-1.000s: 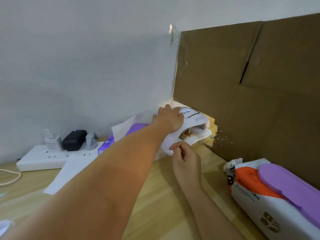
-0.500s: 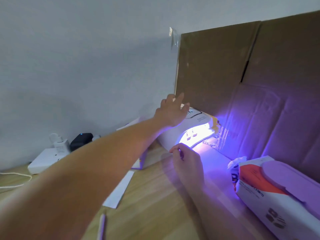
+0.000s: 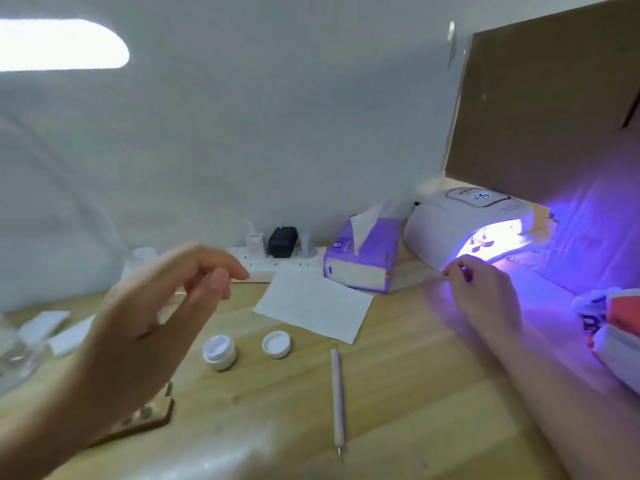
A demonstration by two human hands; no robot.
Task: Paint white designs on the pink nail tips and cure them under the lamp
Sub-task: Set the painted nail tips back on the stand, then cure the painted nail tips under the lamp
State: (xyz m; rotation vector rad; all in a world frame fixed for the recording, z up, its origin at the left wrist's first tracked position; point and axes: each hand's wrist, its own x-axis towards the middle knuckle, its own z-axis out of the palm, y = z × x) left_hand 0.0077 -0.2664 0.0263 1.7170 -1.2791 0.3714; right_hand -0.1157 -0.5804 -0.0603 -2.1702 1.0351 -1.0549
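The white curing lamp [image 3: 464, 223] stands at the back right, lit violet, its display on. Small nail tips [image 3: 483, 241] show inside its mouth. My right hand [image 3: 485, 296] rests on the table just in front of that mouth, fingers curled; nothing shows in them. My left hand [image 3: 166, 306] hovers over the table's left half, fingers relaxed and holding nothing. An open pot of white gel [image 3: 219, 351] and its lid [image 3: 276, 344] sit mid-table. A thin pale tool [image 3: 336, 386] lies beside them.
A sheet of paper [image 3: 315, 308], a purple tissue box [image 3: 363, 261] and a power strip [image 3: 277, 265] line the back. Cardboard [image 3: 554, 98] rises behind the lamp. A wipes pack [image 3: 613, 334] lies far right. A wooden board [image 3: 152, 414] lies partly under my left forearm, a glass [image 3: 14, 355] far left.
The lamp lit up violet. My left hand lifted off its top and drew back left over the table. The view swung left. My right hand stays by the lamp's mouth.
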